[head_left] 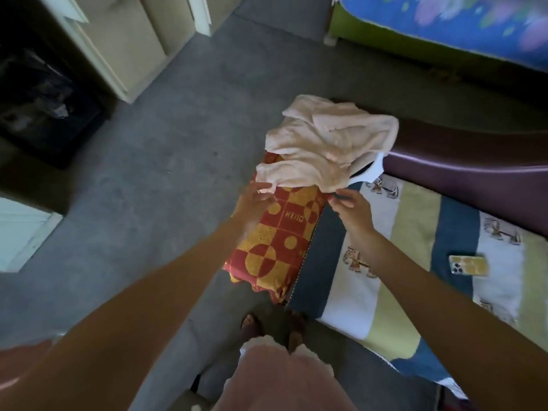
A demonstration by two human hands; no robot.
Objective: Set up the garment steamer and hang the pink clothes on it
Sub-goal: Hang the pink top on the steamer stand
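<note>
Pale pink clothes (323, 143); red/yellow geometric cushion (278, 241).

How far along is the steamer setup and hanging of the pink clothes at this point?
Early. Nothing looks done: no garment steamer shows in the head view. In hand: the left hand and right hand reach the near edge of the pale pink garment, which lies crumpled over the red and yellow patterned cushion; whether either hand has a grip is unclear. Left: lifting it, setting up the steamer, hanging it.
</note>
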